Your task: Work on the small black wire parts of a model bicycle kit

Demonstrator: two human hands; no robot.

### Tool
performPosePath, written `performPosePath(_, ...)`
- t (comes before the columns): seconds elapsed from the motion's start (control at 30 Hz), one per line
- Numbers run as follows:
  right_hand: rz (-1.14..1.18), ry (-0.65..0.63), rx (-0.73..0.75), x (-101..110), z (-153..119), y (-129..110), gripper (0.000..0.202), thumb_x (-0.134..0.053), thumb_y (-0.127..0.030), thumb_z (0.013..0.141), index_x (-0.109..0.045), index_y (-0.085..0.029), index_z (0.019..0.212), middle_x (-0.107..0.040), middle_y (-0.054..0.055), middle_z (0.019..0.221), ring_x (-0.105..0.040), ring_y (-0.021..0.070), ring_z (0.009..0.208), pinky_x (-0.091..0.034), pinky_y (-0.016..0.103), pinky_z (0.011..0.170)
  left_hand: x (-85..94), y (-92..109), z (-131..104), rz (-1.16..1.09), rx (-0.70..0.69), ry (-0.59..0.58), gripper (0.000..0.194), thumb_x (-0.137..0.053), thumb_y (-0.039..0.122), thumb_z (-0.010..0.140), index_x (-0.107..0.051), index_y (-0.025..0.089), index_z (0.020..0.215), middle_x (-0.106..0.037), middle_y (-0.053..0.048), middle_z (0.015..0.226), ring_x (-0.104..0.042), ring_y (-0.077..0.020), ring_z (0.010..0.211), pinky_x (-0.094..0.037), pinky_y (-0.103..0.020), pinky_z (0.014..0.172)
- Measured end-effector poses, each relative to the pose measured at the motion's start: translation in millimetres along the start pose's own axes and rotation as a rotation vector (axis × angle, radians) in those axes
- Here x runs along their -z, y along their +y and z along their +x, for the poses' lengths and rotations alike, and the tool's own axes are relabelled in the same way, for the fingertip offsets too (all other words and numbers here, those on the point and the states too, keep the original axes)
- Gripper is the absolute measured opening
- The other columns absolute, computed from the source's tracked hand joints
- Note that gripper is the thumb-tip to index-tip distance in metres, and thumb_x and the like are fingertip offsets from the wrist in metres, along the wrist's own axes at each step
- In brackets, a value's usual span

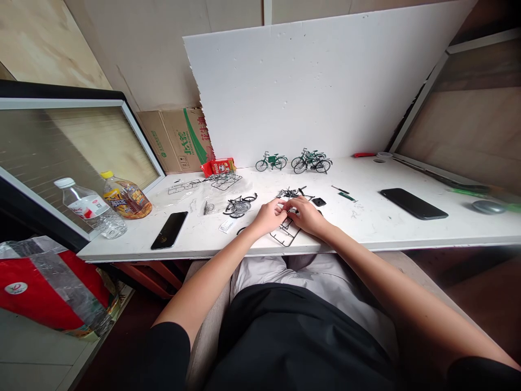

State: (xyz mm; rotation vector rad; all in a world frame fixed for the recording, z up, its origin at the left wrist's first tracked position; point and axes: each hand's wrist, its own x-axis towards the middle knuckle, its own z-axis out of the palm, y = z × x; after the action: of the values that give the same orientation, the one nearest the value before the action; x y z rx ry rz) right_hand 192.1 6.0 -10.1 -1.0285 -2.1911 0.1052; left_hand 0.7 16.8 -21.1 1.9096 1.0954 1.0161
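My left hand [269, 215] and my right hand [304, 215] meet over dark plastic model parts [291, 193] near the table's front edge. The fingers of both are closed together, and whatever small piece lies between them is too small to make out. Below them lies a black parts frame [286, 235], partly covered by my right hand. To the left rest loose black bicycle wheels and parts [239, 207]. Small assembled bicycles, one green [271, 162] and others dark [311, 162], stand upright behind.
On the white table [366, 233], a phone [170, 230] and two bottles [126, 198] are at left, a larger black phone [414, 203] and a mouse [488, 207] at right. Small tools [345, 195] lie right of my hands. A white board [317, 87] stands behind.
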Motion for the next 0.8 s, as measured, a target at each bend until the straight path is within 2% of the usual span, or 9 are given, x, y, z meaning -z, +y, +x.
performPosePath(0.27, 0.013, -0.001, 0.025, 0, 0, 2, 0.023, -0.058, -0.01, 0.088, -0.073, -0.019, 0.104, -0.076, 0.012, 0.106, -0.064, 0.0311, 0.102, -0.053, 0.047, 0.093, 0.6, -2, 1, -0.014, 0.009, -0.005, 0.036, -0.067, 0.019, 0.091, -0.068, 0.016, 0.127, -0.078, -0.009, 0.097, -0.075, -0.0184, 0.086, -0.061, -0.028, 0.078)
performPosePath(0.43, 0.014, 0.026, 0.079, 2, 0, -1, 0.023, -0.059, -0.01, 0.089, -0.074, -0.019, 0.104, -0.074, 0.012, 0.099, -0.061, 0.0317, 0.1, -0.053, 0.047, 0.088, 1.3, 0, 1, -0.051, 0.007, -0.015, 0.039, -0.068, 0.019, 0.09, -0.068, 0.016, 0.129, -0.079, -0.01, 0.101, -0.076, -0.0188, 0.089, -0.061, -0.029, 0.081)
performPosePath(0.6, -0.004, 0.1, 0.097, 9, -1, -10, 0.019, -0.058, -0.014, 0.095, -0.075, -0.021, 0.1, -0.072, 0.013, 0.098, -0.058, 0.0312, 0.096, -0.051, 0.047, 0.086, -0.1, 2, 3, -0.112, 0.015, -0.019, 0.042, -0.069, 0.019, 0.091, -0.068, 0.016, 0.133, -0.079, -0.013, 0.111, -0.076, -0.0188, 0.091, -0.062, -0.029, 0.079)
performPosePath(0.73, -0.033, 0.167, 0.079, 11, -1, -12, 0.015, -0.059, -0.021, 0.098, -0.074, -0.022, 0.095, -0.071, 0.013, 0.098, -0.056, 0.032, 0.098, -0.051, 0.048, 0.086, -1.3, 3, 7, -0.155, -0.003, 0.002, 0.037, -0.07, 0.018, 0.09, -0.072, 0.013, 0.127, -0.078, -0.015, 0.12, -0.076, -0.0195, 0.096, -0.062, -0.03, 0.084)
performPosePath(0.8, -0.052, 0.198, 0.057, 10, -1, -11, 0.014, -0.061, -0.023, 0.097, -0.074, -0.023, 0.094, -0.071, 0.013, 0.099, -0.056, 0.0329, 0.101, -0.051, 0.049, 0.088, -1.1, 3, 8, -0.184, -0.005, -0.002, 0.034, -0.07, 0.02, 0.091, -0.074, 0.012, 0.124, -0.079, -0.015, 0.119, -0.076, -0.0185, 0.092, -0.062, -0.029, 0.082)
